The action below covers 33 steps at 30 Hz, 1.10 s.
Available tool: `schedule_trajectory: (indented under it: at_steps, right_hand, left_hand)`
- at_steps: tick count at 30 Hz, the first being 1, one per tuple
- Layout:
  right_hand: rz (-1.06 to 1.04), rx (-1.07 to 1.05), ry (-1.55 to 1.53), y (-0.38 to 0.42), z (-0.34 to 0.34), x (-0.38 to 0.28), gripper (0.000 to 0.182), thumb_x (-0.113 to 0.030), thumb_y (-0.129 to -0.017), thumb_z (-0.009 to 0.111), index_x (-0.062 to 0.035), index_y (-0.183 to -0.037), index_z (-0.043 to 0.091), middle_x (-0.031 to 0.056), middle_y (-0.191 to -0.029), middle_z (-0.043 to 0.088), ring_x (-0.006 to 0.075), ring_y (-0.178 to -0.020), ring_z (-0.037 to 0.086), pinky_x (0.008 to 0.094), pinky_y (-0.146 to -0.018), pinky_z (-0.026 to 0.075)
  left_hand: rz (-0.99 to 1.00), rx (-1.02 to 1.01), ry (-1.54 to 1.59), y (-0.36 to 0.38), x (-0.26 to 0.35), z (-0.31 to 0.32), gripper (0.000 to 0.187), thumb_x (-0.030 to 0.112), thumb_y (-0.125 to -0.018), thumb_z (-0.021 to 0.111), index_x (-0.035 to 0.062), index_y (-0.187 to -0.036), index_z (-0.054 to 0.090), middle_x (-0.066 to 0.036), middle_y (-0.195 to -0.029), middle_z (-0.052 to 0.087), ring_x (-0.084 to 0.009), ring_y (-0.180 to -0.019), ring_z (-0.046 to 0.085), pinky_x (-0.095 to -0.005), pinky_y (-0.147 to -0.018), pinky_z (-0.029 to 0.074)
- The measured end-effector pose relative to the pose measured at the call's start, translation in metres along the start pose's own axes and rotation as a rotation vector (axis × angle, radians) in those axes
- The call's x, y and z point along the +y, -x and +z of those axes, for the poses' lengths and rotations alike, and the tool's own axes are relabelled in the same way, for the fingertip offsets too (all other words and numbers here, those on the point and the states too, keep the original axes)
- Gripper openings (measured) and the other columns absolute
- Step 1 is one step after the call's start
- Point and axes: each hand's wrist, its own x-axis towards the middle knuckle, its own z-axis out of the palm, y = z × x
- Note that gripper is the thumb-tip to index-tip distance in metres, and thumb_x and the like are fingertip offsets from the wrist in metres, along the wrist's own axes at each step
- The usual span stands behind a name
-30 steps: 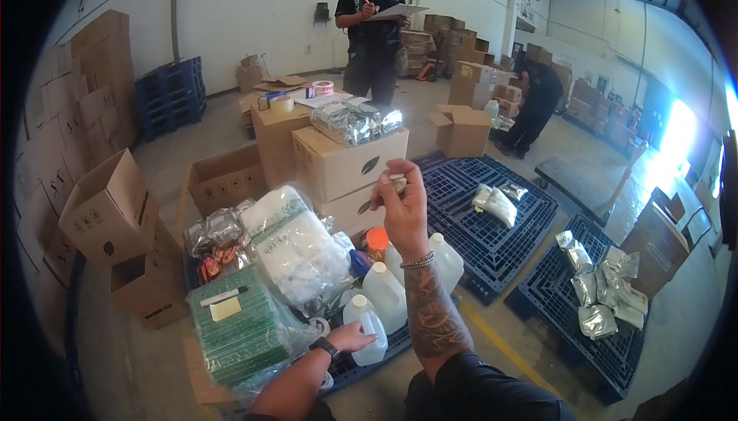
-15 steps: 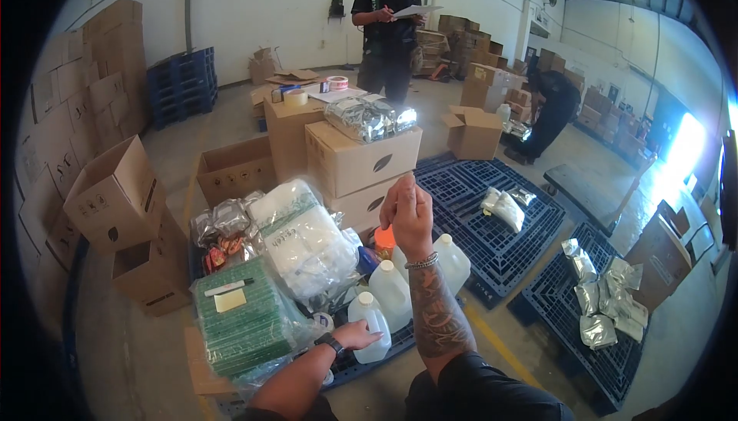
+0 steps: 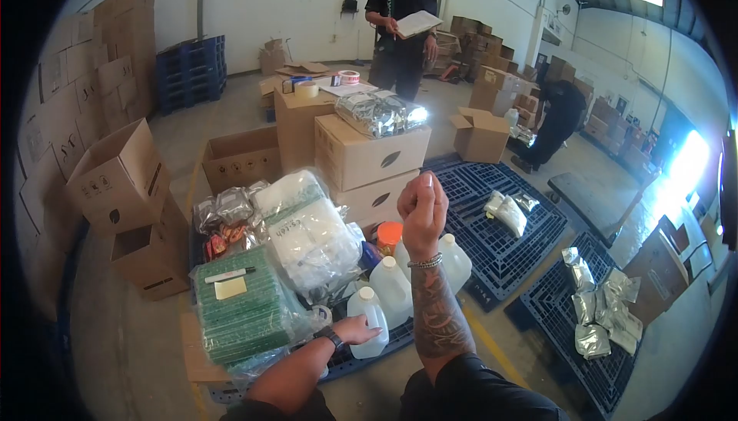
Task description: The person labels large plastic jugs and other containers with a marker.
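Observation:
My left hand (image 3: pixel 356 330), with a dark watch on its wrist, is closed at the side of a clear jug (image 3: pixel 370 346) with a white cap, one finger lying across it. Raised in front of the stacked cartons (image 3: pixel 373 161), my right hand (image 3: pixel 424 204) has its fingers curled together, and nothing shows in them. Behind my right forearm stand more jugs (image 3: pixel 455 263) and an orange-lidded container (image 3: pixel 390 233). Left of the jugs lie a clear bag of white items (image 3: pixel 311 232) and a wrapped green stack (image 3: pixel 242 309) bearing a marker (image 3: pixel 229 275) and a yellow note (image 3: pixel 230 289).
Silver packs (image 3: pixel 377 113) lie on the stacked cartons. Blue pallets (image 3: pixel 500 259) with silver pouches (image 3: pixel 592 306) are at the right. A person (image 3: pixel 400 29) stands behind with papers, and another (image 3: pixel 555 121) bends at the back right. Open boxes (image 3: pixel 119 175) stand left.
The standing person has lowered the papers and one hand has come down beside the body. My right hand has turned slightly and sits a little further right; my left hand remains at the jug.

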Motion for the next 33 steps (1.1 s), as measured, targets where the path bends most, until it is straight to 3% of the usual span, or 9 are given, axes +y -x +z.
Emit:
schedule_trajectory:
  at_steps: [4,7,11,17,19,21,23,24,33]
  right_hand:
    - [-0.076,-0.019,-0.268,0.0,0.002,0.007,0.036,-0.022,-0.106,0.04,-0.0088,-0.073,0.04,-0.0027,-0.058,0.036,0.0058,-0.049,0.029,0.025,-0.044,0.023]
    - [-0.084,0.056,-0.072,0.001,0.005,0.001,0.036,-0.024,-0.103,0.04,-0.0103,-0.069,0.037,-0.002,-0.056,0.029,0.0079,-0.046,0.024,0.0259,-0.041,0.021]
    - [-0.065,0.105,-0.196,0.002,0.008,-0.002,0.037,-0.023,-0.103,0.039,-0.0107,-0.068,0.035,-0.0024,-0.055,0.028,0.0078,-0.045,0.023,0.0257,-0.041,0.02]
    - [0.079,0.15,-0.248,-0.002,0.027,-0.014,0.021,-0.016,-0.107,0.042,-0.0033,-0.092,0.051,-0.0017,-0.068,0.043,0.0082,-0.054,0.04,0.0227,-0.051,0.038]
    - [0.079,0.016,-0.099,-0.001,0.022,-0.006,0.016,-0.016,-0.107,0.048,-0.0006,-0.106,0.052,-0.0016,-0.075,0.047,0.0078,-0.061,0.047,0.0218,-0.057,0.043]
    - [0.08,0.015,-0.123,0.002,0.02,-0.005,0.019,-0.017,-0.105,0.058,-0.0033,-0.095,0.05,-0.0026,-0.073,0.048,0.0055,-0.063,0.049,0.0213,-0.056,0.042]
    - [0.098,0.01,-0.066,0.006,0.018,-0.006,0.028,-0.013,-0.101,0.064,-0.0069,-0.081,0.045,-0.0038,-0.071,0.046,0.0031,-0.061,0.042,0.0201,-0.055,0.036]
    - [-0.014,0.057,0.042,0.003,0.021,-0.002,0.044,-0.007,-0.096,0.07,-0.0106,-0.07,0.034,-0.0066,-0.065,0.041,0.0016,-0.059,0.032,0.0213,-0.052,0.027]
    - [0.003,0.144,0.058,0.005,0.015,0.013,0.051,0.006,-0.091,0.065,-0.009,-0.065,0.024,-0.0075,-0.057,0.029,0.0022,-0.058,0.024,0.0266,-0.049,0.02]
  left_hand:
    - [-0.026,-0.016,0.022,0.004,0.005,-0.004,0.083,0.07,-0.089,0.057,-0.0054,-0.125,0.059,-0.028,-0.12,0.067,-0.0377,-0.109,0.068,-0.0425,-0.092,0.053]
    - [-0.017,-0.016,0.033,0.005,0.006,-0.005,0.082,0.069,-0.089,0.057,-0.0049,-0.125,0.059,-0.027,-0.118,0.068,-0.0374,-0.106,0.069,-0.0423,-0.09,0.054]
    - [-0.018,-0.01,-0.002,-0.002,0.001,0.001,0.08,0.068,-0.089,0.058,-0.0043,-0.123,0.06,-0.027,-0.117,0.069,-0.0376,-0.105,0.069,-0.0423,-0.089,0.054]
    - [-0.041,-0.017,0.004,0.0,0.004,-0.001,0.08,0.068,-0.089,0.058,-0.0036,-0.124,0.06,-0.027,-0.118,0.068,-0.039,-0.11,0.067,-0.0438,-0.094,0.052]
    - [-0.024,0.007,-0.012,-0.004,-0.001,0.005,0.08,0.068,-0.089,0.058,-0.0038,-0.124,0.06,-0.027,-0.118,0.068,-0.0393,-0.111,0.066,-0.044,-0.095,0.051]
    - [0.015,0.001,-0.006,0.001,0.002,0.0,0.086,0.069,-0.09,0.053,-0.0109,-0.123,0.058,-0.032,-0.118,0.066,-0.0426,-0.113,0.065,-0.0457,-0.098,0.05]
    - [0.002,-0.015,-0.006,0.005,0.006,-0.004,0.086,0.069,-0.09,0.053,-0.0107,-0.122,0.058,-0.032,-0.118,0.066,-0.0426,-0.112,0.065,-0.0457,-0.098,0.05]
    - [-0.009,-0.03,-0.004,0.006,0.009,-0.006,0.086,0.069,-0.09,0.053,-0.0106,-0.122,0.058,-0.032,-0.118,0.066,-0.0427,-0.112,0.065,-0.0457,-0.098,0.05]
    - [-0.035,-0.008,-0.01,0.005,0.008,-0.004,0.082,0.067,-0.089,0.058,-0.0056,-0.126,0.058,-0.029,-0.121,0.066,-0.0407,-0.114,0.065,-0.0433,-0.099,0.05]
